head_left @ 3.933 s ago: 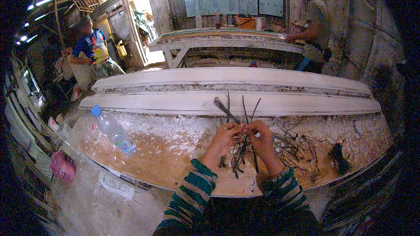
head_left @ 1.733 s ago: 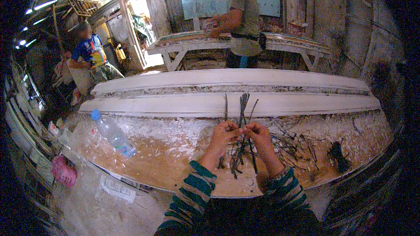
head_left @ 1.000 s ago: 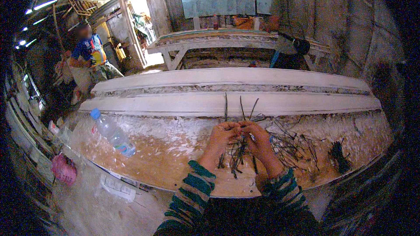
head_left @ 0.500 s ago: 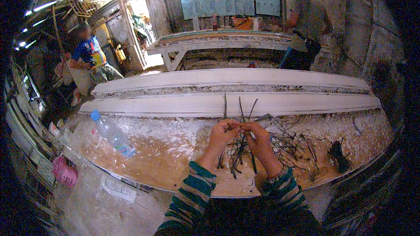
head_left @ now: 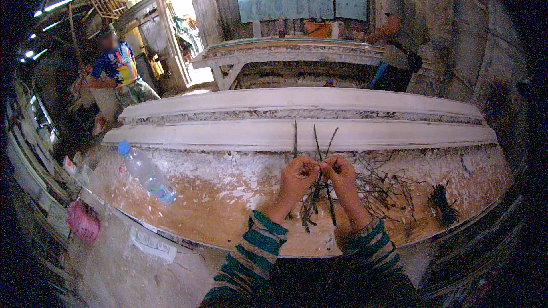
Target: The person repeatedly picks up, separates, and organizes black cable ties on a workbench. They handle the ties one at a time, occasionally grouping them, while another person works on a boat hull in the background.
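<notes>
My left hand and my right hand meet above the front of the worktable, fingertips pinched close together. Between them, thin dark twig-like strips cross and stick out past the fingers on the far side; which hand grips which strip is hard to make out. Another upright dark strip shows just beyond my left hand. Under the hands lie several loose dark strips. A tangled pile of similar strips spreads to the right of my right hand.
Two long white moulded pieces lie across the far side of the worktable. A clear plastic bottle lies at left, a dark bundle at right. Two people are beyond, one beside a back bench.
My hands have shifted slightly right, still pinched together around the strips. The person at the back right has turned and reaches toward the bench. The person at left has shifted a little.
</notes>
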A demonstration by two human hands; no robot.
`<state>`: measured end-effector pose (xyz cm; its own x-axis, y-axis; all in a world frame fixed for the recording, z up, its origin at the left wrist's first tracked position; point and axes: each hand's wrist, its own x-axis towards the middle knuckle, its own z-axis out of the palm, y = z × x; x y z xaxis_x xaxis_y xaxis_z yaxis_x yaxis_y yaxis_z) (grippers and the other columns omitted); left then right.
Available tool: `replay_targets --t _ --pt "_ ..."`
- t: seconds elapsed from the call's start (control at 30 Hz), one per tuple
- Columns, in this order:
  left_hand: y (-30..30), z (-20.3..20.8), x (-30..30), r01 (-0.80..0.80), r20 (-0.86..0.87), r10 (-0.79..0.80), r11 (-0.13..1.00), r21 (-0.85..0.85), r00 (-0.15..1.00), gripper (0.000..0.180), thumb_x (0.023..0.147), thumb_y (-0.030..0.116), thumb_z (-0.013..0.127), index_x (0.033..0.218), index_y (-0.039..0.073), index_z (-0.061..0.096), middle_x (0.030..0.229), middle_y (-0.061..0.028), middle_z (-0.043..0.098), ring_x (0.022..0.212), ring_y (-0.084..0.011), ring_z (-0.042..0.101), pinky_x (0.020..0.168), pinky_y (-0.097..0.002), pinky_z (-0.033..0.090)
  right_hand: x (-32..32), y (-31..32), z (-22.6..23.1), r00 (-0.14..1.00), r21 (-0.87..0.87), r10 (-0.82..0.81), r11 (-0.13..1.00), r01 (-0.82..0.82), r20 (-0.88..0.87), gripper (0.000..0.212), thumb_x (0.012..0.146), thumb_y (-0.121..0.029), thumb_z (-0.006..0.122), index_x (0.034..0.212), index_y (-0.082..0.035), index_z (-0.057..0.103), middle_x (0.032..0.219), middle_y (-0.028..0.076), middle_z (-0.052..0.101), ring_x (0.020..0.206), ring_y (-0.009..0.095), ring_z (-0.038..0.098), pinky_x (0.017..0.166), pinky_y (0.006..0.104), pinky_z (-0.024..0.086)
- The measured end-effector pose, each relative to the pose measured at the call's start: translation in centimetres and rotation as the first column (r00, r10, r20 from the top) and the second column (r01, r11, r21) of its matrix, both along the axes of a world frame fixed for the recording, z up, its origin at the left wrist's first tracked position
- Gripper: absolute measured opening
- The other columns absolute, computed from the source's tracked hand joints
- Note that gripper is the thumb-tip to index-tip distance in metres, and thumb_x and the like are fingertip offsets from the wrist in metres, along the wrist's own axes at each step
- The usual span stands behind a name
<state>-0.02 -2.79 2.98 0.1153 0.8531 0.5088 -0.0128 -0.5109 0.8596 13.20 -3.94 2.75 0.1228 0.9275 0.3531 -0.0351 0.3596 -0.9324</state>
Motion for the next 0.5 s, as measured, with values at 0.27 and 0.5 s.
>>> replay_targets --t 0.27,0.5 --pt "0.25 0.43 -0.15 0.082 0.041 -0.082 0.997 -0.011 0.996 0.026 0.075 0.007 0.062 0.093 0.006 0.043 0.080 -0.0054 0.057 0.078 -0.0136 0.056 0.065 -0.0251 0.047 -0.09 -0.52 1.02 0.991 -0.068 0.024 0.997 -0.033 -0.131 0.013 0.076 -0.012 0.062 0.074 -0.007 0.050 0.066 -0.002 0.050 0.057 0.006 0.046 0.051 0.0211 0.038" --pt "0.46 0.54 -0.37 0.276 0.232 -0.242 0.953 -0.123 0.942 0.037 0.075 0.005 0.062 0.102 0.007 0.037 0.086 -0.0081 0.059 0.077 -0.0140 0.056 0.065 -0.0259 0.048 -0.05 -0.65 0.61 0.953 0.120 -0.209 0.975 0.187 0.218 0.009 0.075 -0.010 0.062 0.076 -0.004 0.056 0.068 0.001 0.055 0.062 0.009 0.051 0.055 0.0218 0.042"
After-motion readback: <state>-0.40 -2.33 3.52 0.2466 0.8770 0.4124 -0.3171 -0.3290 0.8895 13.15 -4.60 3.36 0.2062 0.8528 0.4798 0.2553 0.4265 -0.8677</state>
